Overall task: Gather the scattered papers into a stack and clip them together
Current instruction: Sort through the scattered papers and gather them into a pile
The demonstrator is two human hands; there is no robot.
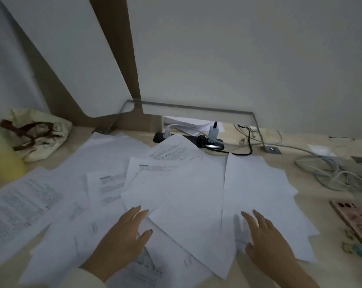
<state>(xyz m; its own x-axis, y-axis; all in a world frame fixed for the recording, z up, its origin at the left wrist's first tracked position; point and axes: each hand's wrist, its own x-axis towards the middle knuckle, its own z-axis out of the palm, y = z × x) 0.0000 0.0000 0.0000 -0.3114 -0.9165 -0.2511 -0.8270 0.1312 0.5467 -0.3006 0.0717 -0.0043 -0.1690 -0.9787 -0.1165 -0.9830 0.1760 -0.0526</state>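
Several white sheets of paper lie scattered and overlapping across the light wooden desk, some printed, some blank. My left hand rests flat on the sheets at the lower middle, fingers spread. My right hand lies palm down on the blank sheets to the right, fingers apart. Neither hand grips anything. A printed sheet lies far left. I see no clip that I can make out.
A black power strip with plugs sits at the back. Tangled white cables lie at the right. A phone in a patterned case rests near the right edge. A cloth bag and a yellow object stand at the left.
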